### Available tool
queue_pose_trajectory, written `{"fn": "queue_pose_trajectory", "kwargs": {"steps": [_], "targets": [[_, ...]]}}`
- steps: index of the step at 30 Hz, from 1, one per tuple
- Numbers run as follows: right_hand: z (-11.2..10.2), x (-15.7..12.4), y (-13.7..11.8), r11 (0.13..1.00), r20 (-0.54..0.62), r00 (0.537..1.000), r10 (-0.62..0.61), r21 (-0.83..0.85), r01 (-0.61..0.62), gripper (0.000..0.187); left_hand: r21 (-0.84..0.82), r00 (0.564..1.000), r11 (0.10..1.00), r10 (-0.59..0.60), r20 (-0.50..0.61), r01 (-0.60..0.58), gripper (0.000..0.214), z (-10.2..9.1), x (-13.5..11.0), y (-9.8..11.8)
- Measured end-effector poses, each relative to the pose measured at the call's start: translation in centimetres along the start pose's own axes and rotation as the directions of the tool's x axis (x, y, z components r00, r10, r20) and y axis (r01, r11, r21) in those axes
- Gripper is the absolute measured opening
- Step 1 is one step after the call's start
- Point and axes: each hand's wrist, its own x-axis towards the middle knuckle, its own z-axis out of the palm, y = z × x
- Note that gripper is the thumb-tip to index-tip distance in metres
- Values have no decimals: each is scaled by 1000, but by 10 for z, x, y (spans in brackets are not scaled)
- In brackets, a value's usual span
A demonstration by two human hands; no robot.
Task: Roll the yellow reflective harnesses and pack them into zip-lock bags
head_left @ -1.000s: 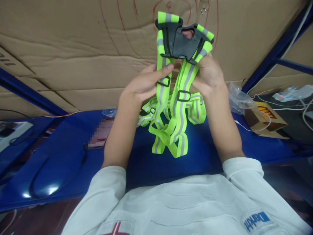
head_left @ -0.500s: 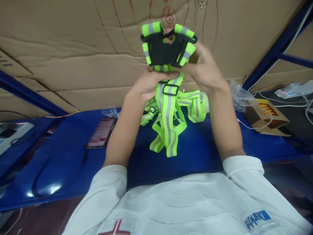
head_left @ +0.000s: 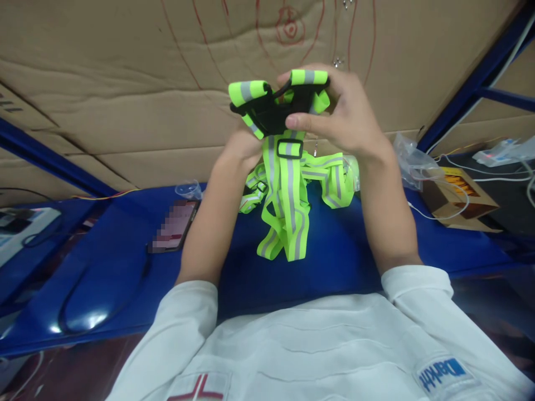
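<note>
A neon-yellow reflective harness with grey stripes hangs from both my hands, above the blue table. At its top is a black plastic piece with strap loops threaded through it. My right hand grips the right side of this piece, thumb across its front and fingers behind. My left hand is at the lower left of the piece, its fingers mostly hidden behind the straps. A black slider buckle sits on the strap just below. More yellow straps lie on the table behind.
On the left of the blue table lie a phone and a clear plastic cup. At the right are an open cardboard box, a clear plastic bag and white cables. A cardboard panel stands behind.
The black piece has come lower and tilted. My right thumb has moved onto its front, and my left thumb has slipped out of sight behind it.
</note>
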Motion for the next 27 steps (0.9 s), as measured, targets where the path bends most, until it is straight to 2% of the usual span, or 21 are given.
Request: {"fn": "queue_pose_trajectory", "kwargs": {"steps": [2,4,7,10,12,16,18,22,25,26,27], "targets": [[-1,2,4,998,-73,997,-37,53,41,45,11,997,1000,15,70,-16,32,-1,-3,-2],[0,5,12,981,-182,975,-128,119,151,40,-46,986,999,-12,164,20,39,-1,-5,-3],[2,11,24,947,-320,918,-236,136,291,36,-176,964,975,-90,252,137,29,-1,-8,-5],[2,14,30,944,-363,892,-271,83,320,31,-215,936,942,-189,298,259,16,-2,-9,-4],[1,14,30,948,-324,906,-272,72,310,29,-228,920,926,-218,327,300,7,-4,-10,2],[3,11,26,960,-211,942,-260,49,276,18,-392,887,876,-82,454,281,36,-6,-15,17],[3,9,23,965,-150,954,-260,7,264,19,-461,879,841,-34,476,282,45,-5,-16,22],[-7,3,21,969,53,968,-245,-24,246,45,-468,928,844,-90,361,263,34,-1,-13,23],[-20,-1,26,977,241,948,-210,84,195,69,-379,927,877,-168,335,296,30,-4,-12,22],[-22,-2,27,972,245,946,-213,155,179,79,-350,926,888,-179,332,298,28,-6,-12,22],[-24,-2,28,959,201,956,-216,226,170,86,-330,929,900,-172,329,284,24,-7,-13,21]]}}
